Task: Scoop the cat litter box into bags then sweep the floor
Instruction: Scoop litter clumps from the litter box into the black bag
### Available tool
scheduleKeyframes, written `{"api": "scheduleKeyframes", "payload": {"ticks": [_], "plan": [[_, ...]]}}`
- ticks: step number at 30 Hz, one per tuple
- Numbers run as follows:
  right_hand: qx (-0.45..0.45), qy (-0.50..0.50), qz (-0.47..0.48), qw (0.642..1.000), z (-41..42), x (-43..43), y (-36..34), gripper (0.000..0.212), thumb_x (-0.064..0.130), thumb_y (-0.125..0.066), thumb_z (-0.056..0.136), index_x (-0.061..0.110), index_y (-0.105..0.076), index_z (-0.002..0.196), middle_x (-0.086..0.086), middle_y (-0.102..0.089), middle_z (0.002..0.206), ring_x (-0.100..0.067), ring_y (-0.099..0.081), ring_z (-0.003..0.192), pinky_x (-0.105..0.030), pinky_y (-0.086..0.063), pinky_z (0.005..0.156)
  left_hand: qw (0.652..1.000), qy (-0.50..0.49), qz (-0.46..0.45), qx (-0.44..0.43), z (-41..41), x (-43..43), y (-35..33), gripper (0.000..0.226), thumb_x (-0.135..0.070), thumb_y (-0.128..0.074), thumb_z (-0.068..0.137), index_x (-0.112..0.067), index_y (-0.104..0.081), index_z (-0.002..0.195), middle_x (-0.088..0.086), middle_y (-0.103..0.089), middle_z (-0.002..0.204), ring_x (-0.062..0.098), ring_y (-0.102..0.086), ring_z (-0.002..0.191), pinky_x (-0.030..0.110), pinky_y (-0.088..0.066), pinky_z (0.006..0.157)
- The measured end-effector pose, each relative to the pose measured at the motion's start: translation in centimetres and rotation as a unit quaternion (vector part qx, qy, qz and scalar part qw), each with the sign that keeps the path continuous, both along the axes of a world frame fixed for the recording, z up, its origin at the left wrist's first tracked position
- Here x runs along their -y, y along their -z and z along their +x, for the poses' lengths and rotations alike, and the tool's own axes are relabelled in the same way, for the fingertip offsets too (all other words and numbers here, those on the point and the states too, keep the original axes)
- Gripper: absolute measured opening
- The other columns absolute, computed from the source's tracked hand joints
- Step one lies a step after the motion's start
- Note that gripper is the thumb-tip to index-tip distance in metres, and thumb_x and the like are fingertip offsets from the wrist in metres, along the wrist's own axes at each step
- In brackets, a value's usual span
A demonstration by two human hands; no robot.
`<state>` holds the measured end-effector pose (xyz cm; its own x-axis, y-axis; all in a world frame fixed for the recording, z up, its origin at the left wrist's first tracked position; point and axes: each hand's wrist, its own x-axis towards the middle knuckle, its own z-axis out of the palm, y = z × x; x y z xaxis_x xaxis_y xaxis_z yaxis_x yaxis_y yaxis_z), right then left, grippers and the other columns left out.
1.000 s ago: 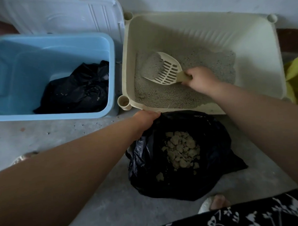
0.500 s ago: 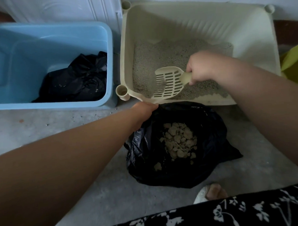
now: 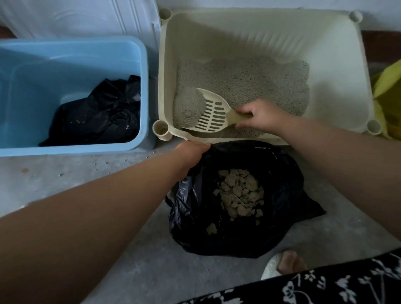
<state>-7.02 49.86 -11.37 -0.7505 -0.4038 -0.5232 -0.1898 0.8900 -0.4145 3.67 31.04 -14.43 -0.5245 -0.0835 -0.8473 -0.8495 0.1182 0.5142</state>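
At nine o'clock in the view stands a light blue rectangular plastic tub (image 3: 145, 85), and a crumpled black plastic bag (image 3: 98, 116) lies on its bottom toward its five o'clock corner. Behind the tub, at eleven o'clock, a white ribbed plastic lid (image 3: 76, 17) leans upright. The grey concrete floor (image 3: 59, 175) in front of the tub carries a few scattered grains.

The left hand (image 3: 190, 152) reaches in from seven o'clock, its fingers curled over the rim of a black plastic rubbish sack (image 3: 287, 194) at the sack's eleven o'clock edge. The sack sits on the floor at the centre with its mouth wide open, and a heap of pale clumps (image 3: 239, 193) lies inside.

Touching the sack at its twelve o'clock is a cream rectangular plastic litter box (image 3: 328, 56), just beside the tub. Grey granular litter (image 3: 249, 79) covers its bottom. A cream slotted plastic scoop (image 3: 213, 115) lies in the box's seven o'clock corner, its blade pointing to ten o'clock with a mound of litter on its front end. The right hand (image 3: 262, 115), coming from four o'clock, grips the scoop's handle. The two hands are apart, with the box's near wall between them.

At three o'clock a piece of yellow plastic (image 3: 392, 81) shows beside the box. At five o'clock a foot (image 3: 289, 260) in a white slipper (image 3: 270, 268) rests on the floor, above a black garment with white floral print (image 3: 313, 289).
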Motion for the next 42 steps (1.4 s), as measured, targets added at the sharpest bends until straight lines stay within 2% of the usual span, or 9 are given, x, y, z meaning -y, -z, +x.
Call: {"api": "scheduleKeyframes", "payload": {"ticks": [9, 12, 15, 20, 27, 30, 35, 39, 42], "plan": [[-0.024, 0.029, -0.032, 0.999, -0.4, -1.2, -0.9, 0.042, 0.027, -0.073, 0.081, 0.020, -0.065, 0.122, 0.001, -0.070, 0.103, -0.014, -0.059, 0.086, -0.023, -0.038, 0.073, 1.000, -0.003, -0.012, 0.003, 0.0, -0.1, -0.2, 0.047, -0.039, -0.064, 0.087, -0.013, -0.061, 0.126, 0.010, -0.060, 0.129, 0.031, -0.056, 0.118, 0.044, -0.042, 0.106], [-0.036, 0.033, -0.025, 0.998, -0.6, -1.8, -1.3, 0.042, 0.027, -0.074, 0.081, 0.021, -0.065, 0.121, -0.001, -0.070, 0.104, -0.017, -0.062, 0.087, -0.027, -0.045, 0.077, 1.000, -0.001, -0.008, 0.000, 0.0, -0.1, -0.3, 0.043, -0.037, -0.063, 0.089, -0.014, -0.062, 0.125, 0.010, -0.059, 0.130, 0.031, -0.056, 0.119, 0.044, -0.042, 0.107], [-0.054, 0.038, -0.014, 0.998, -0.6, -2.4, -1.7, 0.045, 0.026, -0.074, 0.080, 0.019, -0.064, 0.123, -0.001, -0.070, 0.103, -0.014, -0.059, 0.076, -0.024, -0.042, 0.069, 1.000, -0.005, -0.011, 0.001, 0.0, -0.2, -0.3, 0.044, -0.039, -0.063, 0.088, -0.013, -0.063, 0.124, 0.011, -0.060, 0.130, 0.031, -0.056, 0.120, 0.044, -0.042, 0.107], [-0.049, 0.019, 0.021, 0.998, -0.2, -4.0, -2.3, 0.034, 0.024, -0.073, 0.081, 0.018, -0.069, 0.115, -0.006, -0.072, 0.094, -0.023, -0.065, 0.076, -0.033, -0.053, 0.076, 1.000, -0.001, -0.010, 0.001, 0.2, -0.5, -0.8, 0.043, -0.038, -0.061, 0.090, -0.013, -0.061, 0.125, 0.010, -0.060, 0.130, 0.030, -0.056, 0.120, 0.043, -0.041, 0.107], [-0.068, 0.026, 0.019, 0.997, 1.2, -6.4, -3.7, 0.032, 0.022, -0.075, 0.079, 0.017, -0.071, 0.110, -0.008, -0.071, 0.086, -0.012, -0.053, 0.061, -0.026, -0.040, 0.064, 1.000, -0.019, -0.013, -0.014, 0.5, -1.0, -1.3, 0.042, -0.035, -0.060, 0.092, -0.010, -0.061, 0.126, 0.010, -0.058, 0.132, 0.030, -0.054, 0.123, 0.042, -0.040, 0.109], [-0.077, 0.037, 0.009, 0.996, 2.2, -7.8, -4.9, 0.038, 0.023, -0.077, 0.078, 0.019, -0.070, 0.114, -0.005, -0.073, 0.094, -0.012, -0.058, 0.074, -0.025, -0.043, 0.073, 0.999, -0.042, -0.007, -0.014, 0.6, -1.1, -1.4, 0.044, -0.036, -0.060, 0.091, -0.008, -0.061, 0.125, 0.011, -0.062, 0.127, 0.029, -0.057, 0.118, 0.042, -0.043, 0.106], [-0.053, 0.062, -0.014, 0.997, 4.1, -9.6, -6.9, 0.051, 0.022, -0.081, 0.072, 0.018, -0.066, 0.121, -0.002, -0.071, 0.111, -0.014, -0.064, 0.096, -0.023, -0.044, 0.090, 0.995, -0.103, 0.015, -0.010, 0.6, -1.4, -2.3, 0.039, -0.031, -0.061, 0.092, -0.005, -0.061, 0.120, 0.012, -0.068, 0.114, 0.026, -0.065, 0.099, 0.034, -0.052, 0.089], [-0.044, -0.015, 0.040, 0.998, 5.5, -9.9, -7.1, 0.057, 0.029, -0.081, 0.072, 0.019, -0.062, 0.126, -0.002, -0.066, 0.122, -0.018, -0.060, 0.110, -0.028, -0.043, 0.098, 0.992, -0.123, 0.013, -0.009, 0.6, -1.9, -2.9, 0.036, -0.031, -0.061, 0.092, -0.004, -0.062, 0.116, 0.011, -0.067, 0.107, 0.025, -0.064, 0.091, 0.033, -0.051, 0.081], [-0.100, -0.123, 0.120, 0.980, 7.2, -9.8, -6.3, 0.048, 0.035, -0.072, 0.081, 0.029, -0.061, 0.127, -0.001, -0.063, 0.120, -0.023, -0.056, 0.112, -0.034, -0.045, 0.091, 0.992, -0.123, 0.009, -0.007, 0.7, -2.1, -2.9, 0.037, -0.033, -0.062, 0.092, -0.003, -0.063, 0.115, 0.012, -0.068, 0.106, 0.027, -0.065, 0.093, 0.035, -0.053, 0.086]]}}
